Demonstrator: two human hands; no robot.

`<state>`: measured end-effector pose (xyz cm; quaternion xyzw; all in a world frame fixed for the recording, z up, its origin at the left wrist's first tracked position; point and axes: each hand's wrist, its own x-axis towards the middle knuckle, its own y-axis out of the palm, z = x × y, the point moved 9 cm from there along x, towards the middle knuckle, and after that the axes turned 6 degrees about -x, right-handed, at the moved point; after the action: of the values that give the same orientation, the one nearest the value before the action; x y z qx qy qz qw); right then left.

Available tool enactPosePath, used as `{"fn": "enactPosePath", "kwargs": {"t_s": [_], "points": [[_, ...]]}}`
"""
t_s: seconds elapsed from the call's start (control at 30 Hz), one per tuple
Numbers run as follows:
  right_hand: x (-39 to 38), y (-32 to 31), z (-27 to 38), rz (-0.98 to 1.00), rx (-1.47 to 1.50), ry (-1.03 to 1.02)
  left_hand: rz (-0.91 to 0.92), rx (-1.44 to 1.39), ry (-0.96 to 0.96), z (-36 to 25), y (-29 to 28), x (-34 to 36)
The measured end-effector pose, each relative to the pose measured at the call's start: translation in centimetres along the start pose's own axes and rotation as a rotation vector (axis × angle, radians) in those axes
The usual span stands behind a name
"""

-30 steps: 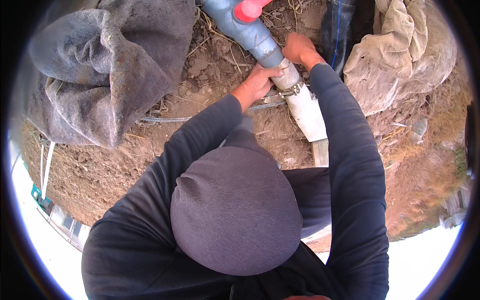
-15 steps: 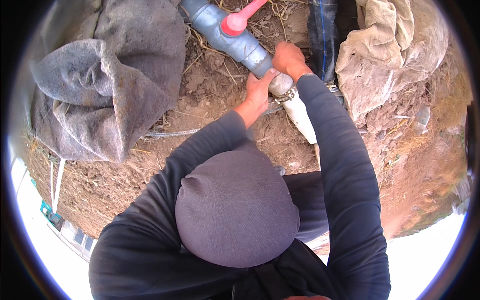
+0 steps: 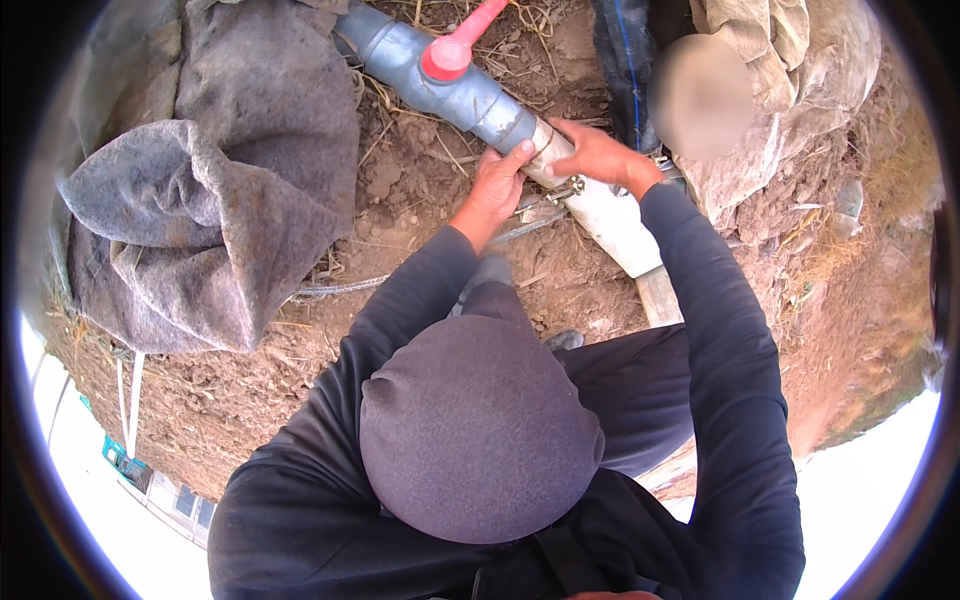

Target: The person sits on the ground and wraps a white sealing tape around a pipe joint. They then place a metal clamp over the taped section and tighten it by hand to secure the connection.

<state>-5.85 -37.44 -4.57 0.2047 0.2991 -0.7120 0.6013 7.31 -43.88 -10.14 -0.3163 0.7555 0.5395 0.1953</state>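
A grey pipe valve (image 3: 405, 70) with a red lever handle (image 3: 450, 55) lies slanting on the soil. Its lower end meets a short off-white pipe end (image 3: 545, 152), and below that a metal hose clamp (image 3: 572, 189) sits round a white hose (image 3: 618, 228). My left hand (image 3: 492, 188) holds the pipe end from the left, thumb on top near the joint; its fingertips are hidden underneath. From the right my right hand (image 3: 603, 158) closes round the same pipe end, fingers over the far side and thumb on the near side, just above the clamp.
Grey felt-like cloth (image 3: 265, 180) is heaped at the left. Beige sacking (image 3: 840, 70) lies at the right, beside a black pipe with a blue stripe (image 3: 630, 70). A thin pale cord (image 3: 345, 288) crosses the straw-strewn soil. A blurred round patch covers part of the sacking.
My right hand has gone from a tight fist at the joint to a wider grasp round the pipe end. The view has shifted, and more of the white hose shows.
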Motion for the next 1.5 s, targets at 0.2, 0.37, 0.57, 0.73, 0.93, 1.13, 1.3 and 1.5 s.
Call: {"fn": "enactPosePath", "kwargs": {"t_s": [0.2,0.37,0.57,0.73,0.93,1.13,1.3,1.5], "points": [[0.6,1.9,1.3,-0.308,-0.347,0.062,-0.022,0.008,-0.040,0.2,0.1,-0.3],[1.8,1.4,3.7,-0.283,-0.309,0.070,-0.288,0.226,0.108,-1.6,0.7,-0.5],[4.1,1.6,6.4,-0.355,-0.421,0.073,-0.377,0.273,-0.020,-4.7,0.8,-2.8],[5.1,2.2,6.6,-0.402,-0.467,0.109,-0.354,0.283,-0.006,-5.1,1.0,-5.0],[5.1,-0.6,4.8,-0.114,-0.127,-0.077,-0.353,0.412,-0.042,-6.3,0.0,-6.5],[-2.0,-2.0,-2.5,-0.206,0.041,0.013,-0.075,1.374,0.138,-7.5,2.5,-6.6],[-3.7,1.5,-1.1,-0.254,-0.342,-0.023,0.111,2.104,-0.091,-4.2,4.3,-5.8],[-3.5,1.8,-1.3,-0.419,-0.364,-0.047,0.109,2.277,0.052,-3.6,7.2,-5.4]]}}
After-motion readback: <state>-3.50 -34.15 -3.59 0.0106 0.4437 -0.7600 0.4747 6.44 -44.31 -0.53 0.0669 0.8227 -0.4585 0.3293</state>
